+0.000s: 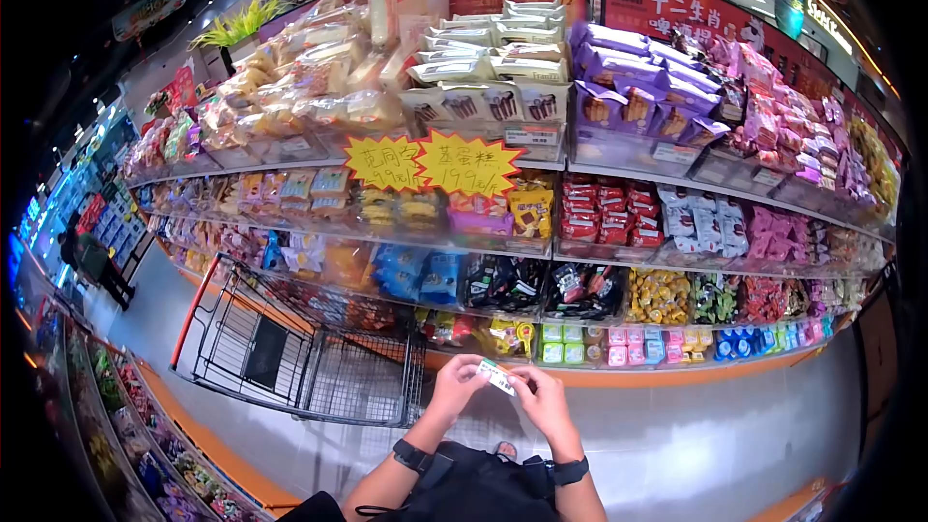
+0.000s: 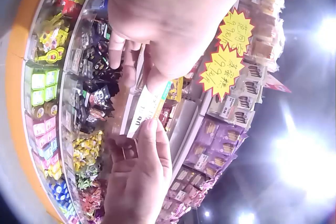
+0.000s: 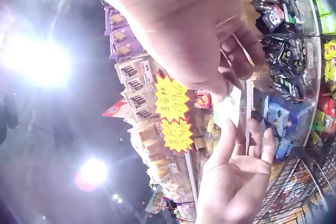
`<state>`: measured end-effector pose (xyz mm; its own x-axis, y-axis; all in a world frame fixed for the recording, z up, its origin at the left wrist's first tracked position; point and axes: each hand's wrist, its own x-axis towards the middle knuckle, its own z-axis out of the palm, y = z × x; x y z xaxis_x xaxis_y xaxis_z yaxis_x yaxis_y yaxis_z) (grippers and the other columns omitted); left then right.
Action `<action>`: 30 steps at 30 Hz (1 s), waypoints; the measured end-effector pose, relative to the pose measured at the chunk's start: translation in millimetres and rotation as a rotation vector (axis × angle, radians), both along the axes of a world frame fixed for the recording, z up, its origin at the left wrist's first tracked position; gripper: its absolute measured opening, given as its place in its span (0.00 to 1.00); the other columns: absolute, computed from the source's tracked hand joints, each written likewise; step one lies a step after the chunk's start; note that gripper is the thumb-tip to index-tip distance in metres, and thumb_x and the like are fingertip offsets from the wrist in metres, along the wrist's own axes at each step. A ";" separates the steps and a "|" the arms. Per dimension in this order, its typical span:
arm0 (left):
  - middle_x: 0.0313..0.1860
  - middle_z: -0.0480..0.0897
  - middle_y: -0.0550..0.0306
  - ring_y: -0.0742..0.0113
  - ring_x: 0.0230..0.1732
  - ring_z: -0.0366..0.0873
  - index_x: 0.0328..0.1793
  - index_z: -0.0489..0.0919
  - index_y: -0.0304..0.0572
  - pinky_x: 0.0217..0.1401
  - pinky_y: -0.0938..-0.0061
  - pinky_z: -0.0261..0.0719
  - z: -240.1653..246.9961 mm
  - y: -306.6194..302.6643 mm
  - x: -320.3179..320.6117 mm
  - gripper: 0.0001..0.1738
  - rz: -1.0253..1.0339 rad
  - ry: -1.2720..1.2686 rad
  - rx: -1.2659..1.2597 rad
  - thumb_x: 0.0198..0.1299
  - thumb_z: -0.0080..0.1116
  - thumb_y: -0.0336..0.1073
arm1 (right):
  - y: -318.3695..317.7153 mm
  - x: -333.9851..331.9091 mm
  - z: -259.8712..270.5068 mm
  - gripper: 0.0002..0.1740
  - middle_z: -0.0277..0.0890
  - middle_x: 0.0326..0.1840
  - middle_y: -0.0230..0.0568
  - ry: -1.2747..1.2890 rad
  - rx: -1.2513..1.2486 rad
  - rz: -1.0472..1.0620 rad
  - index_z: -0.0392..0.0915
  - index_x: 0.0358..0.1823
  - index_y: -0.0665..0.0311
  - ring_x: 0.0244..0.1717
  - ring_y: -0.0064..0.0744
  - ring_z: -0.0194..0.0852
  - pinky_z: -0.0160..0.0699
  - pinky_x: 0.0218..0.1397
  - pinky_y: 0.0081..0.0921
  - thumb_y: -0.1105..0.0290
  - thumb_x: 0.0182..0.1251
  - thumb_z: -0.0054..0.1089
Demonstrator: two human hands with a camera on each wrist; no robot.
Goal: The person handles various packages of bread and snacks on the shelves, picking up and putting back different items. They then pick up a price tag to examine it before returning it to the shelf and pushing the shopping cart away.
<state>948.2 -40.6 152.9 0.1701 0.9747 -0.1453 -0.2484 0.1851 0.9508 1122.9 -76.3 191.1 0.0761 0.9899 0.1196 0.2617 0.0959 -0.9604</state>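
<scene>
A small white price tag (image 1: 499,380) with a coloured band along its edge and dark print is stretched between both hands in front of the body. My left hand (image 1: 459,388) pinches its left end between thumb and fingers. At the other end, my right hand (image 1: 543,400) pinches it the same way. Close up in the left wrist view, the tag (image 2: 140,112) runs slantwise from thumb to thumb. Both wrists carry a black strap. Behind the hands stands the snack shelf (image 1: 628,380), its lower tier lined with small packs.
An empty-looking wire shopping cart (image 1: 358,367) with a red handle stands left, against the shelf. Yellow star-shaped price signs (image 1: 471,163) hang on the upper tier. Another shelf of packs (image 1: 145,435) runs along the lower left. A person (image 1: 97,256) stands far left in the aisle.
</scene>
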 end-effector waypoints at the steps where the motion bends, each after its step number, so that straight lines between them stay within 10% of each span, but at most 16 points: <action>1: 0.41 0.82 0.55 0.73 0.41 0.79 0.53 0.73 0.34 0.46 0.79 0.78 0.0 1.2 -3.4 0.17 0.017 0.003 0.002 0.57 0.62 0.25 | -0.7 0.6 0.3 0.10 0.79 0.25 0.37 0.007 -0.007 -0.012 0.81 0.41 0.66 0.26 0.19 0.73 0.72 0.32 0.20 0.69 0.62 0.62; 9: 0.53 0.78 0.49 0.69 0.51 0.77 0.62 0.67 0.34 0.54 0.76 0.76 7.8 4.8 -2.3 0.27 -0.124 -0.112 -0.005 0.56 0.64 0.26 | 3.3 4.1 4.9 0.10 0.82 0.29 0.39 -0.032 -0.043 0.066 0.81 0.42 0.67 0.29 0.21 0.77 0.75 0.35 0.21 0.69 0.63 0.62; 13: 0.46 0.80 0.54 0.71 0.48 0.78 0.56 0.73 0.33 0.49 0.78 0.77 2.0 10.1 -0.4 0.20 -0.193 0.219 0.142 0.57 0.63 0.25 | 7.4 3.5 -11.7 0.10 0.83 0.33 0.42 -0.010 -0.009 0.101 0.81 0.43 0.66 0.34 0.25 0.80 0.76 0.39 0.24 0.67 0.64 0.61; 30: 0.44 0.82 0.52 0.68 0.44 0.81 0.54 0.74 0.33 0.50 0.74 0.81 15.1 43.9 59.7 0.18 -0.436 0.039 0.075 0.56 0.61 0.23 | -1.9 53.8 5.0 0.12 0.81 0.31 0.43 0.004 0.061 -0.163 0.81 0.44 0.65 0.31 0.30 0.78 0.75 0.38 0.26 0.65 0.65 0.59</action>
